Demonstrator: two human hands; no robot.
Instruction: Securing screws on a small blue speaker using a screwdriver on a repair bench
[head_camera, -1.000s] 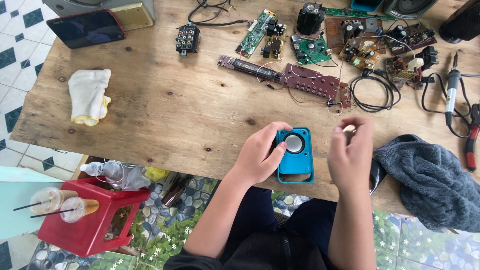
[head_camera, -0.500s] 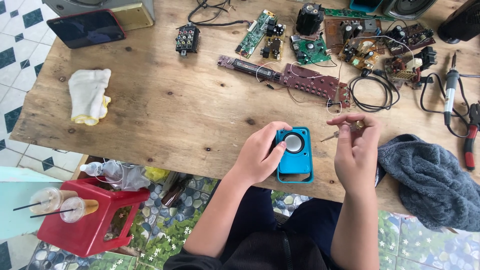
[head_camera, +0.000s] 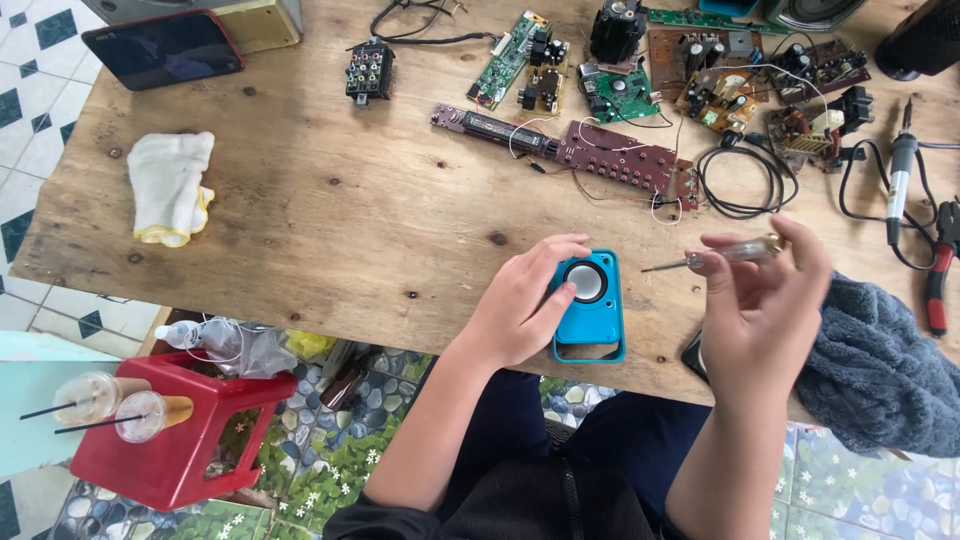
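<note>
A small blue speaker with a round grey cone lies flat near the front edge of the wooden table. My left hand rests on its left side, fingers curled over its top edge. My right hand hovers just right of the speaker and holds a small screwdriver with a clear handle. Its metal tip points left, toward the speaker, without touching it.
Several circuit boards and coiled black wires lie along the back. A soldering iron and red-handled pliers are at right, above a grey cloth. White gloves and a tablet are at left. A red stool stands below.
My right hand has lifted from the speaker's right side and turned the screwdriver so that its tip points left. My left hand has stayed on the speaker.
</note>
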